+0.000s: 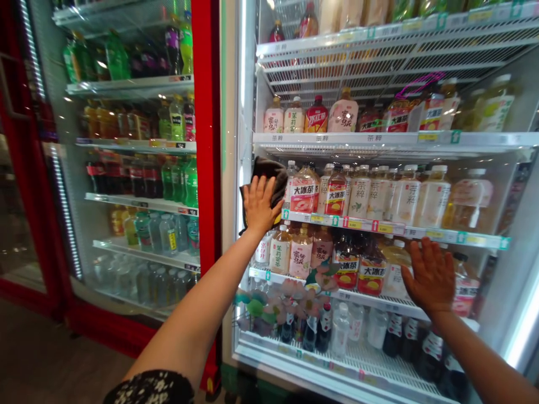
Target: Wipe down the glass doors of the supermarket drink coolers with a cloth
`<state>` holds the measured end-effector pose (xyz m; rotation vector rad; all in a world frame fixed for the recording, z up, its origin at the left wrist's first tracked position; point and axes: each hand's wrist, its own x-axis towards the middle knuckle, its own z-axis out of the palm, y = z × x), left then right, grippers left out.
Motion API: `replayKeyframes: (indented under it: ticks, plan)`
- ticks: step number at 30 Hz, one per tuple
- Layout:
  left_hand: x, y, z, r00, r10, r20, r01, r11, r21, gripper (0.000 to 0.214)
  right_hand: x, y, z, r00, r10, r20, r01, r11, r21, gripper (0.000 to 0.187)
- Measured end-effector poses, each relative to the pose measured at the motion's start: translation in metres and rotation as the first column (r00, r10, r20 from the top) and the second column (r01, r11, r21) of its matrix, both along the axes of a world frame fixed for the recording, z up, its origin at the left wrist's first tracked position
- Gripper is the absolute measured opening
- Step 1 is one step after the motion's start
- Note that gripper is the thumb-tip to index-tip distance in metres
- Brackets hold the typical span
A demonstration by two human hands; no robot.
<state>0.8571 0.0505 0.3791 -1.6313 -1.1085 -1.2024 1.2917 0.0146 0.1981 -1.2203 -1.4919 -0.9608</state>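
Observation:
My left hand point(260, 206) presses a dark grey cloth point(269, 168) against the glass door of a drinks fridge, near the door's left edge. Its fingers are spread over the cloth, which bunches up above and to the left of them. Farther right, my right hand point(430, 275) is held up with fingers stretched out and nothing in it. It is at or just before the glass; I cannot tell whether it touches. Behind the door stand rows of bottled tea point(337, 193) on white wire shelves point(303, 139). Flower decals point(295, 300) show low on the glass.
To the left is a second drinks fridge with a red frame point(209, 168), holding soda bottles point(147, 174) and water bottles point(155, 283). A bright light strip point(520, 331) runs along the right side of the nearer fridge. Dark floor point(37, 348) shows at lower left.

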Motion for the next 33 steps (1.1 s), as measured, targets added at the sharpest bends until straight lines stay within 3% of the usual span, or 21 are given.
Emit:
replayKeyframes:
  ticks: [2, 5, 7, 8, 10, 12, 14, 16, 19, 21, 23, 27, 29, 31, 33]
  plan:
    - [0.0, -0.002, -0.021, 0.996, 0.017, 0.084, -0.018, 1.0, 0.015, 0.074, -0.001, -0.001, 0.0, 1.0, 0.007, -0.006, -0.007, 1.0, 0.001, 0.074]
    - [0.007, -0.008, -0.048, 0.977, -0.052, -0.207, 0.046, 0.998, -0.036, 0.076, -0.001, 0.0, -0.002, 0.999, 0.023, -0.022, -0.023, 1.0, -0.001, 0.072]
    - [0.005, -0.009, -0.047, 0.916, -0.091, -0.39, 0.068, 0.995, -0.073, 0.073, 0.002, 0.003, -0.004, 1.0, 0.025, -0.015, -0.025, 1.0, 0.014, 0.072]
    - [0.001, -0.007, -0.04, 0.911, -0.082, -0.404, 0.06, 0.996, -0.067, 0.072, 0.002, 0.004, -0.005, 1.0, 0.024, -0.003, -0.024, 0.999, 0.032, 0.072]
    - [-0.012, 0.0, -0.018, 0.964, -0.007, -0.265, 0.007, 1.0, 0.0, 0.071, 0.002, 0.006, -0.006, 0.999, 0.026, 0.026, -0.028, 0.997, 0.076, 0.073]
    - [-0.027, 0.008, -0.002, 0.998, 0.066, -0.02, -0.064, 0.994, 0.09, 0.072, -0.003, 0.004, -0.006, 0.999, 0.04, 0.006, -0.041, 0.995, 0.088, 0.073]
    - [-0.039, 0.013, -0.005, 0.984, 0.09, 0.152, -0.112, 0.983, 0.148, 0.073, -0.011, -0.001, -0.003, 0.996, 0.056, -0.063, -0.053, 0.997, 0.055, 0.073]
    - [-0.047, 0.013, -0.03, 0.975, 0.097, 0.199, -0.128, 0.98, 0.15, 0.074, -0.02, -0.009, 0.001, 0.991, 0.067, -0.118, -0.064, 0.997, 0.035, 0.073]
    - [-0.05, 0.007, -0.085, 0.974, 0.116, 0.193, -0.134, 0.988, 0.079, 0.074, -0.028, -0.018, 0.006, 0.986, 0.095, -0.137, -0.09, 0.995, 0.045, 0.073]
    - [-0.051, 0.003, -0.104, 0.976, 0.116, 0.186, -0.126, 0.991, 0.04, 0.074, -0.029, -0.022, 0.008, 0.982, 0.107, -0.155, -0.104, 0.994, 0.028, 0.073]
    - [-0.051, 0.003, -0.095, 0.974, 0.103, 0.202, -0.111, 0.993, 0.028, 0.074, -0.03, -0.025, 0.01, 0.98, 0.102, -0.169, -0.102, 0.995, 0.008, 0.071]
    - [-0.056, 0.013, -0.029, 0.956, 0.061, 0.288, -0.076, 0.996, 0.042, 0.072, -0.03, -0.028, 0.01, 0.979, 0.08, -0.189, -0.085, 0.996, -0.02, 0.068]
    - [-0.061, 0.018, -0.009, 0.953, 0.057, 0.299, -0.068, 0.997, 0.027, 0.073, -0.028, -0.028, 0.008, 0.98, 0.076, -0.185, -0.081, 0.997, -0.02, 0.067]
    - [-0.065, 0.016, -0.015, 0.947, 0.075, 0.313, -0.078, 0.997, -0.003, 0.074, -0.022, -0.024, 0.006, 0.986, 0.075, -0.15, -0.075, 0.997, 0.006, 0.068]
    - [-0.068, 0.01, -0.041, 0.935, 0.108, 0.338, -0.096, 0.994, -0.052, 0.074, -0.015, -0.02, 0.004, 0.993, 0.07, -0.095, -0.068, 0.997, 0.022, 0.072]
